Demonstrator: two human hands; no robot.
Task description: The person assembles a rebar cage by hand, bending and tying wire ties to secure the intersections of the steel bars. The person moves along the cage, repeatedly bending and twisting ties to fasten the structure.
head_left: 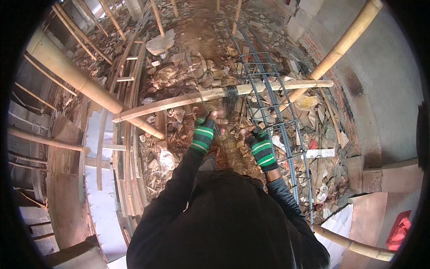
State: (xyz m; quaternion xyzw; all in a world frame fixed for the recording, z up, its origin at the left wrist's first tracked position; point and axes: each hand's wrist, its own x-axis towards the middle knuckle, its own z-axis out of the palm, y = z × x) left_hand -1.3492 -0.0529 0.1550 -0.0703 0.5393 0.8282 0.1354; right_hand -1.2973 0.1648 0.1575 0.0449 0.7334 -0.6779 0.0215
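My left hand [204,133], in a green-and-black striped fingerless glove, is closed just below a wooden strip [179,101], pinching what looks like a thin dark wire. To its right my right hand [261,149], gloved alike, has its fingers curled beside a cage of steel reinforcing bars [274,110]; what it grips, if anything, is hidden. A bundle of thin black wires [230,99] hangs over the wooden strip. The strip lies crosswise over the cage, ahead of both hands.
Bamboo poles slant in on the left [76,71] and right [342,45], near the strip's two ends. Rubble [210,67] covers the ground. Long timber pieces [127,157] lie at left, and a grey wall [385,94] rises at right.
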